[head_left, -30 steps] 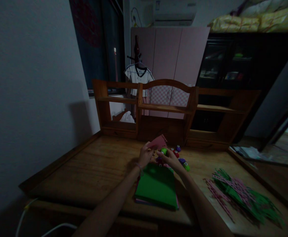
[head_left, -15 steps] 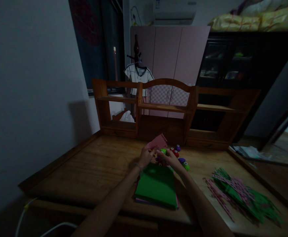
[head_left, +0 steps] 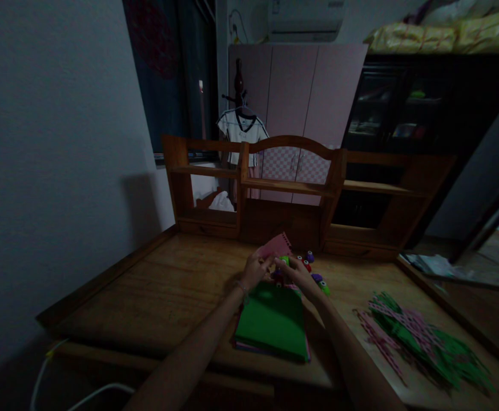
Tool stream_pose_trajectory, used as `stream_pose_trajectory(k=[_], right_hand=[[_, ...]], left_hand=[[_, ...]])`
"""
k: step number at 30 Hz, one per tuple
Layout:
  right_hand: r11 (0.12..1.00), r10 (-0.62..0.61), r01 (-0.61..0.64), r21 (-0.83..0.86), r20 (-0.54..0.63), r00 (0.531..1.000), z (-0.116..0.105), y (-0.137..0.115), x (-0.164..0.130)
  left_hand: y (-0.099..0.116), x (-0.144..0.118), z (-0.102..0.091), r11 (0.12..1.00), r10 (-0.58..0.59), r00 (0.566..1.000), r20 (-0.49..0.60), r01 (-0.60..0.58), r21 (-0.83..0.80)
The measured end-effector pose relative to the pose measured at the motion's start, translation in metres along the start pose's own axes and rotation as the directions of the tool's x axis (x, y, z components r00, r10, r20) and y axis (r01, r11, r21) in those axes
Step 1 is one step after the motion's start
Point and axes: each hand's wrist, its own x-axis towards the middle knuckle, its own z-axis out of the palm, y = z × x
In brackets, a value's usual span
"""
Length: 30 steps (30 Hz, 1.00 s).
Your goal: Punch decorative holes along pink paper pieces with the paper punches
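Both hands meet over the far middle of the desk (head_left: 155, 297). The left hand (head_left: 256, 268) is curled narrow, its fingers pinching the lower edge of a pink sheet (head_left: 276, 246) that tilts up and away toward 12 o'clock. The right hand (head_left: 296, 271) is closed around a small green punch (head_left: 284, 261), pressed against the sheet's near edge; the light is too dim to say how tight the grip is. Just past the right hand, toward 2 o'clock, more little punches (head_left: 313, 273) sit loose in red, purple and green. Directly under the wrists, at 6 o'clock, lies a stack of paper (head_left: 272, 321) with a green sheet on top. Well off at 4 o'clock a heap of pink and green paper strips (head_left: 421, 339) spreads over the wood. Behind it all stands a wooden shelf unit (head_left: 292, 188), then a pale wardrobe (head_left: 296, 85), with a white shirt (head_left: 241, 130) on a hanger at 11 o'clock
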Motion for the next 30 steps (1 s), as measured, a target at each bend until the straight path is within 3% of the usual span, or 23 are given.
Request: stream_pose_trajectory(k=[8, 22, 30], right_hand=[[1.0, 0.007, -0.008, -0.028, -0.044, 0.999, 0.0029, 0.0012, 0.0006], [0.997, -0.053, 0.047, -0.055, -0.102, 0.993, 0.0019, 0.0037, 0.0013], [1.0, -0.007, 0.006, -0.005, -0.111, 0.994, 0.0042, -0.0035, -0.0015]], left_hand=[[0.0036, 0.0011, -0.0009, 0.993, 0.122, 0.99, 0.072, -0.121, -0.012], [0.0026, 0.0012, -0.001, 0.996, 0.08, 0.984, 0.161, -0.073, -0.049], [0.0045, 0.0008, -0.001, 0.994, 0.101, 0.979, 0.175, -0.092, -0.059]])
